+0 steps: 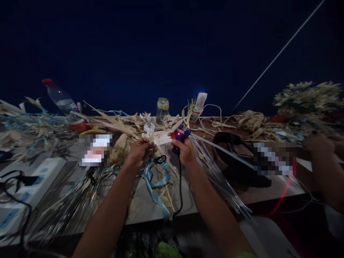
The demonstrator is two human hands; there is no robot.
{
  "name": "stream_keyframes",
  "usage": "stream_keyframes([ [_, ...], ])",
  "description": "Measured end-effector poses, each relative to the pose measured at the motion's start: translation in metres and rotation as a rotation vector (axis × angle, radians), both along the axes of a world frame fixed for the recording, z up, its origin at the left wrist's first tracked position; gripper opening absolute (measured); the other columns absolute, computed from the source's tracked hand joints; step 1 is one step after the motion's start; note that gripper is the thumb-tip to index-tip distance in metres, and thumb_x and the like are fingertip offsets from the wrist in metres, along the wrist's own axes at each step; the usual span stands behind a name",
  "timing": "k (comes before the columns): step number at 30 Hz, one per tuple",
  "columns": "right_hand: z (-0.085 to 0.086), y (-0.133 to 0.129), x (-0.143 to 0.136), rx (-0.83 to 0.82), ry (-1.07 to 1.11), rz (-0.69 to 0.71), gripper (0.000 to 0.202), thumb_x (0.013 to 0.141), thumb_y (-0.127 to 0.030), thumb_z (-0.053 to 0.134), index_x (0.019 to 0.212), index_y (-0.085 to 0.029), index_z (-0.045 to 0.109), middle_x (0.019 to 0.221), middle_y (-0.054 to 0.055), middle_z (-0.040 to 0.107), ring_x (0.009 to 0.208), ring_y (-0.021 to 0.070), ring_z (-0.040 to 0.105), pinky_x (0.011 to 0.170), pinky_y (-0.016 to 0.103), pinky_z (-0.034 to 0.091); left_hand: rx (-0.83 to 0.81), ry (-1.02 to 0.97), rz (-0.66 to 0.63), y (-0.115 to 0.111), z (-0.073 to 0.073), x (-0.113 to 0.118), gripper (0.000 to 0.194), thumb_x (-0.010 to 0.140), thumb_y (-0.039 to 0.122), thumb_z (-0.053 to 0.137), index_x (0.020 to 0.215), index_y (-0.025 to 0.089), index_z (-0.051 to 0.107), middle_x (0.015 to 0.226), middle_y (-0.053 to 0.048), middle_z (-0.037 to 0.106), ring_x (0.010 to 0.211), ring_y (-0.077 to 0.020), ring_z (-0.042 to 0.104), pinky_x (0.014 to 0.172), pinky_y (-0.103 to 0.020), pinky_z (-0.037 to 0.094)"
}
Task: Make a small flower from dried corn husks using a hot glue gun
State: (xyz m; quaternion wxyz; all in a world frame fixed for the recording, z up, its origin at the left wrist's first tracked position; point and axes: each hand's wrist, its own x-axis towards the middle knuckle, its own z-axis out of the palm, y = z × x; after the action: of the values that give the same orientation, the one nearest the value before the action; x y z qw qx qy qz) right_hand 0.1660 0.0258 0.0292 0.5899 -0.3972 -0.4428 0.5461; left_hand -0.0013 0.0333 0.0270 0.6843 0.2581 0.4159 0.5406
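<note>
My right hand (184,148) is wrapped round a blue glue gun (181,133) with a small red light, its orange nozzle end pointing left and a black cord hanging down. Left of it, the fingers of my left hand (141,150) are pinched together near a small pale piece (151,138); what exactly they hold is too small to make out. Light blue ribbon (157,182) lies in loops on the table below my hands. Clear glue sticks (220,179) fan out beside my right forearm.
Dried husks (249,122), a glass jar (162,110) and a tilted bottle (61,98) stand or lie behind. A power strip (40,186) and wires (72,204) are left, a phone (96,150) nearby. Another person's hand (317,147) is at the right.
</note>
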Motion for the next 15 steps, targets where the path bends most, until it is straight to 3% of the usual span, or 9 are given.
stream_keyframes([
  [9, 0.0, -0.006, 0.004, 0.107, -0.392, 0.083, 0.025, 0.074, -0.037, 0.051, 0.083, -0.016, 0.062, 0.065, 0.0, 0.052, 0.055, 0.0091, 0.042, 0.052, 0.022, 0.032, 0.001, 0.019, 0.126, 0.005, -0.003, -0.009, 0.023, 0.058, 0.003, 0.062, 0.07, 0.014, 0.047, 0.058, 0.002, 0.056, 0.059, -0.0108, 0.059, 0.062, -0.03, 0.054],
  [15, 0.005, -0.011, -0.001, 0.114, -0.501, 0.154, 0.025, 0.077, -0.037, 0.048, 0.081, -0.016, 0.061, 0.071, 0.001, 0.053, 0.061, 0.0111, 0.043, 0.056, 0.023, 0.033, 0.024, -0.014, 0.157, 0.005, -0.003, -0.016, 0.024, 0.056, 0.003, 0.064, 0.069, 0.014, 0.047, 0.058, 0.002, 0.056, 0.057, -0.0106, 0.058, 0.063, -0.031, 0.054],
])
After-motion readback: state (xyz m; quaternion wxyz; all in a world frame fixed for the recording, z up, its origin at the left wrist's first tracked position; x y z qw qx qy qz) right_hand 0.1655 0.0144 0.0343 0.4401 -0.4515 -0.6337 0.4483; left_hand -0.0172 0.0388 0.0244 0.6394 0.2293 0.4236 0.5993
